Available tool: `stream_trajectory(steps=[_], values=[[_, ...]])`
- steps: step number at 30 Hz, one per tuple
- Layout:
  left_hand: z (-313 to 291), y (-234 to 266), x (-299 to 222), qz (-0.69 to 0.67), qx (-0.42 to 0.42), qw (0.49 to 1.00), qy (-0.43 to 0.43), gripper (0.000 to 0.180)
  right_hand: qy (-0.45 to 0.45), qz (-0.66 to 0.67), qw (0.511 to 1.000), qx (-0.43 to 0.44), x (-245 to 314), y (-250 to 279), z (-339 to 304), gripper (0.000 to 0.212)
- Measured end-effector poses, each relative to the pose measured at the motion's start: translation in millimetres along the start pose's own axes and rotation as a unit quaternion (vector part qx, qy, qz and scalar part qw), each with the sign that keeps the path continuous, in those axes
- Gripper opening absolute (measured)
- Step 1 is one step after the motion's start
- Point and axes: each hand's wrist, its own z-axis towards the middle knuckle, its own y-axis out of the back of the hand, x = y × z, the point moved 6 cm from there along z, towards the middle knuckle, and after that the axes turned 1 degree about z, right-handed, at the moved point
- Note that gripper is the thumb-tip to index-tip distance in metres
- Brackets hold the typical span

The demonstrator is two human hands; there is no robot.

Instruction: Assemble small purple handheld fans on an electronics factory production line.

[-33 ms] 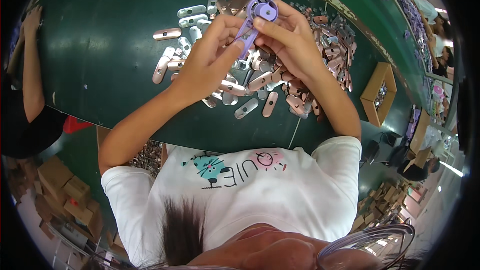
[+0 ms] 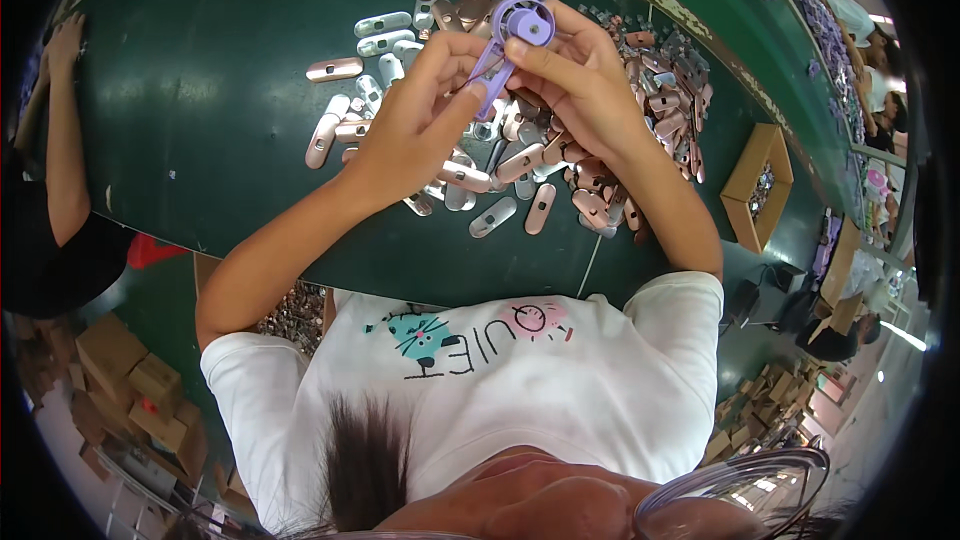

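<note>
Both of my hands hold a purple plastic housing (image 2: 533, 28) above the table. It has a round ring with a disc-shaped hub at its far end and a narrow handle, along which a thin dark reddish wire shows. My left hand (image 2: 425, 120) pinches the handle end between thumb and fingers. At the round end, my right hand (image 2: 580, 70) grips with its thumb on the hub's edge and its fingers behind, partly hidden. Beneath and around the hands lie many loose oblong metal plates (image 2: 493, 217), silver and rose-gold, each with a small opening.
The green table (image 2: 230, 90) curves around in front of me. A cardboard box (image 2: 735, 202) of small parts stands at the right. Another person's arm (image 2: 66, 130) rests on the table at the far left. Stacked cartons (image 2: 125, 360) stand on the floor to the left.
</note>
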Motion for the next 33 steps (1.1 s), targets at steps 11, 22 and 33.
stream_trajectory(steps=[11,22,33], values=[[-0.7,2.1,-1.7,-0.031,0.049,0.997,0.052,0.029,0.027,-0.004,1.0,0.011,3.9,2.8,-5.3,0.025],[-0.7,10.2,-9.5,0.228,0.025,0.973,-0.027,0.033,0.047,0.012,0.998,0.032,5.0,2.4,-2.6,0.021],[-5.6,3.7,-9.7,0.228,0.04,0.97,-0.07,0.036,0.105,-0.064,0.991,0.052,20.4,-7.0,-12.1,0.021]])
